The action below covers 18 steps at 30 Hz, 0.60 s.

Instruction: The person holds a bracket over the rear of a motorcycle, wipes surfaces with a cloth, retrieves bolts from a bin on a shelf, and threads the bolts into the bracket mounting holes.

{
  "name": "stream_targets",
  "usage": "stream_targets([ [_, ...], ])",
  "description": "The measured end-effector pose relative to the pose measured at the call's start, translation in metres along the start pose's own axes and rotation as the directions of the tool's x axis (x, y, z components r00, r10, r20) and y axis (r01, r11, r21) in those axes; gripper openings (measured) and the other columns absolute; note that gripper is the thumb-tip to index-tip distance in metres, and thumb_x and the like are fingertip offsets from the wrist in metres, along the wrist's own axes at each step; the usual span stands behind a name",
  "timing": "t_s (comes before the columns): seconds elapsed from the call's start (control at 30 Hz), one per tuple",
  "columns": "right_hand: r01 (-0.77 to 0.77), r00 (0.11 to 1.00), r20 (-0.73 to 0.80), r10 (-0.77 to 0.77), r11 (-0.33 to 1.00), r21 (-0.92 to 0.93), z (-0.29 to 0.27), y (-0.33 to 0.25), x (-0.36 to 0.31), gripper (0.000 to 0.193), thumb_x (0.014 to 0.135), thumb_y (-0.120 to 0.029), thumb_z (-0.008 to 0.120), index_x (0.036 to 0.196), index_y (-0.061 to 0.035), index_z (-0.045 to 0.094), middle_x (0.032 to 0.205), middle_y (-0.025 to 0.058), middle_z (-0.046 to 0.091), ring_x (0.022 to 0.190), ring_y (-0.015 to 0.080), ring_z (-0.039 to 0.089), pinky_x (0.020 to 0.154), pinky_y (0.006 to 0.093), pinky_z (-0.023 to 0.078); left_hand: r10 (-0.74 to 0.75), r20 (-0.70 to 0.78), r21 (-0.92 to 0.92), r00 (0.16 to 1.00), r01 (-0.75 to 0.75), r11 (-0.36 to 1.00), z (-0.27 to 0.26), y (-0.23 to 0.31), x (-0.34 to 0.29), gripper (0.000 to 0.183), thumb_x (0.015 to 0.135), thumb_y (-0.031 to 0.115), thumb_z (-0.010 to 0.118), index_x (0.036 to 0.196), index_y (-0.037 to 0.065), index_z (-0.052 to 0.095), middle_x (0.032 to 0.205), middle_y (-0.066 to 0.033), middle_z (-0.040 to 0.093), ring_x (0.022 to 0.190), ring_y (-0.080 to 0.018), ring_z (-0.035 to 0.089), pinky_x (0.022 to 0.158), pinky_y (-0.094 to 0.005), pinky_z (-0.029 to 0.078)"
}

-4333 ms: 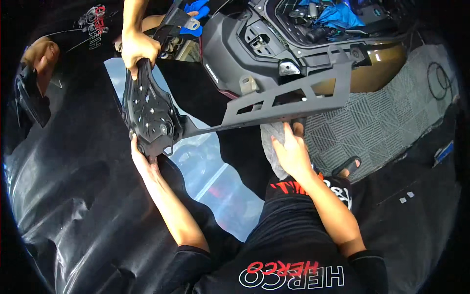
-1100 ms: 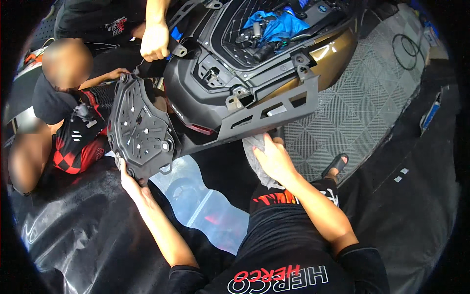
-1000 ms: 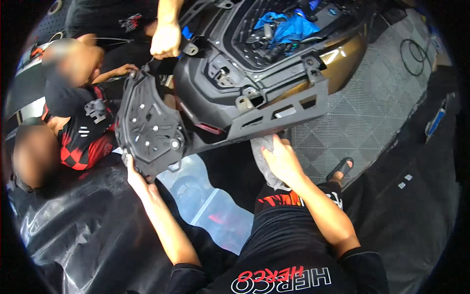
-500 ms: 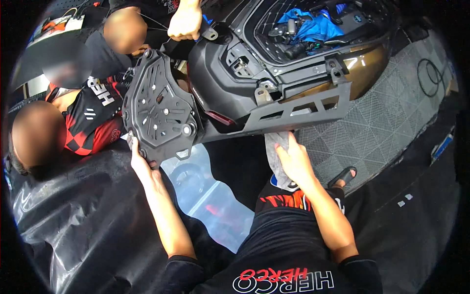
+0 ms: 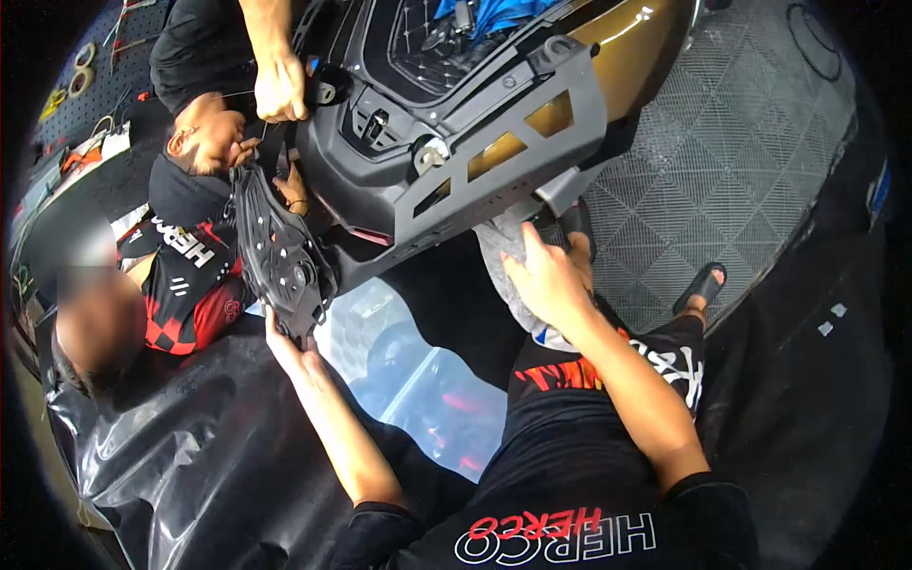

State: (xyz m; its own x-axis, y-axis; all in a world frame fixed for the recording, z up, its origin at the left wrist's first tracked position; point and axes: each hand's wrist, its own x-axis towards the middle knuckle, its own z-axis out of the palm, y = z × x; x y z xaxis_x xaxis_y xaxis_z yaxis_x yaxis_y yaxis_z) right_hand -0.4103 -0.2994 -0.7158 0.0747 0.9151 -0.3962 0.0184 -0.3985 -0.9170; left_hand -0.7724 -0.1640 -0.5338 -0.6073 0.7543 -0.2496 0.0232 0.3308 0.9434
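Observation:
A black slotted metal rack plate (image 5: 275,249) joins a long black side bracket (image 5: 503,152) beside the tail of a scooter (image 5: 356,180). My left hand (image 5: 291,332) is closed on the plate's near edge, its fingertips partly hidden. The plate stands steeply tilted, seen nearly edge-on. In my right hand (image 5: 553,277) is a grey cloth (image 5: 505,261), held up against the underside of the bracket. A co-worker's hand (image 5: 281,87), in a fist, is above the scooter's tail. Another hand (image 5: 294,187) is at the plate's far side.
Two people crouch at the left, close to the plate. Clear plastic sheeting (image 5: 408,370) lies below the bracket, and black sheeting (image 5: 180,427) covers the left side. The scooter's storage bay holds a blue bag (image 5: 499,17). Grey floor tiles (image 5: 731,161) extend to the right.
The rack plate has tipped from showing its broad face to nearly edge-on, with the bracket turning too. My view has shifted. A second co-worker's hand now shows behind the plate.

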Motion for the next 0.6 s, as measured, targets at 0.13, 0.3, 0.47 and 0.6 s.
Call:
stream_targets([
  [0.13,0.02,1.0,-0.018,-0.02,1.0,-0.024,0.004,-0.005,-0.007,0.057,0.094,-0.033,0.059,0.131,0.0083,0.048,0.069,0.0264,0.065,0.08,0.0441,0.066,0.088,0.0488,0.044,0.012,-0.001,0.01,1.0,-0.012,1.0,-0.001,-0.007,0.003,0.044,0.096,0.034,0.06,0.131,0.006,0.058,0.133,-0.011,0.061,0.121,-0.027,0.06,0.101,-0.0462,0.051],
  [0.3,-0.102,0.995,0.004,0.102,0.994,-0.037,-0.002,-0.013,0.0,0.057,0.093,-0.027,0.061,0.133,0.0098,0.046,0.091,0.0344,0.065,0.097,0.0504,0.063,0.088,0.0511,0.048,-0.043,-0.007,-0.048,0.999,0.042,0.998,-0.001,-0.016,0.003,0.039,0.094,0.034,0.063,0.123,0.008,0.064,0.123,-0.0088,0.067,0.108,-0.024,0.067,0.091,-0.0389,0.056],
  [0.47,0.027,0.998,-0.05,-0.036,0.985,-0.172,0.003,0.0,0.0,0.061,0.09,-0.023,0.062,0.136,0.0103,0.042,0.084,0.0346,0.065,0.082,0.0508,0.065,0.087,0.054,0.049,-0.027,-0.006,-0.101,1.0,0.026,0.995,-0.006,-0.035,0.004,0.042,0.095,0.031,0.062,0.129,0.005,0.059,0.127,-0.0106,0.065,0.112,-0.026,0.065,0.096,-0.041,0.054],
  [0.6,-0.116,0.993,-0.026,0.113,0.98,-0.164,0.001,-0.011,0.001,0.054,0.091,-0.023,0.063,0.129,0.011,0.047,0.1,0.0387,0.063,0.093,0.0544,0.062,0.084,0.0531,0.051,-0.055,-0.07,-0.129,0.996,0.046,0.991,0.001,-0.032,-0.007,0.043,0.094,0.029,0.067,0.13,0.007,0.06,0.126,-0.0095,0.065,0.111,-0.0238,0.065,0.087,-0.0373,0.057],
])
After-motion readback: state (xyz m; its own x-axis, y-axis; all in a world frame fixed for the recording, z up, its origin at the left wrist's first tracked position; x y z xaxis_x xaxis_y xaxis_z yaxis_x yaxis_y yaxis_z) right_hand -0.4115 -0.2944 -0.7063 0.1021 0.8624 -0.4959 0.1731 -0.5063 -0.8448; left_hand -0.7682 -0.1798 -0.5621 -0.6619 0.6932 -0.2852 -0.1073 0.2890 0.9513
